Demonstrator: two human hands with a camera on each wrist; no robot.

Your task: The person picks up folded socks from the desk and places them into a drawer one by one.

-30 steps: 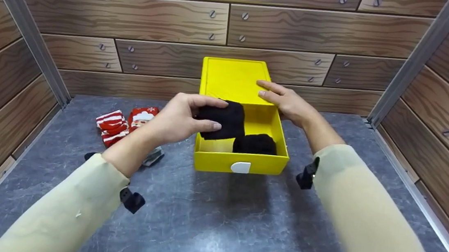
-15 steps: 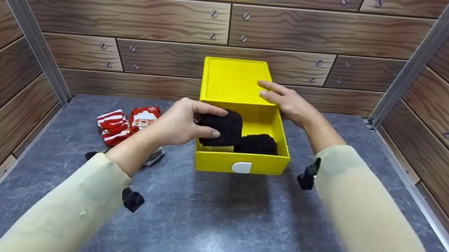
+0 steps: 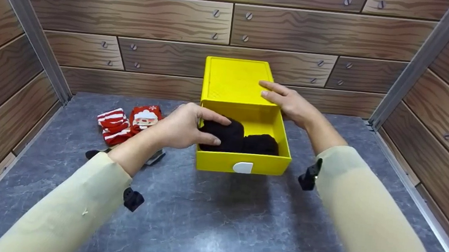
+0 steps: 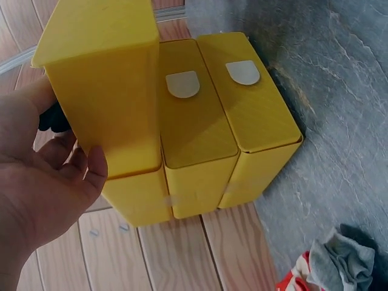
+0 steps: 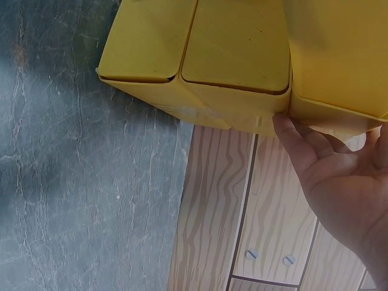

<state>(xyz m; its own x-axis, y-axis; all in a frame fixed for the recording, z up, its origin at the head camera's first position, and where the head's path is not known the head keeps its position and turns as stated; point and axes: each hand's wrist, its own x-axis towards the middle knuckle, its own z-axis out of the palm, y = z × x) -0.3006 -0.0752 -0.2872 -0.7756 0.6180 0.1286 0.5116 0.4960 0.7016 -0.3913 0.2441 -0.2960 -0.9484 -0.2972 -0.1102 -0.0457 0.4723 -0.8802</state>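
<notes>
My left hand (image 3: 183, 128) grips a folded black sock (image 3: 231, 137) at its left side, thumb in front and fingers behind. That sock is low inside the pulled-out top drawer (image 3: 215, 162) of a yellow drawer unit (image 3: 237, 78). Beside it, on the right, lies a second black bundle (image 3: 262, 144), touching or nearly so. The left wrist view shows the curled fingers (image 4: 95, 167) outside the yellow drawer wall, with the sock mostly hidden. My right hand (image 3: 292, 105) rests on the unit's top right edge, fingers extended; the right wrist view has fingers (image 5: 291, 136) against its side.
Left of the unit lie a red-and-white striped sock (image 3: 113, 125), a red sock with a Santa face (image 3: 145, 118) and a grey sock (image 3: 156, 157), partly behind my left arm. Lower drawers (image 4: 254, 103) with white tabs stay closed. Wood-patterned walls (image 3: 169, 17) enclose the grey tabletop (image 3: 222, 233).
My left hand has lowered the black sock from above the drawer's rim down into its left side, next to the other black bundle. The right hand has kept its place on the unit.
</notes>
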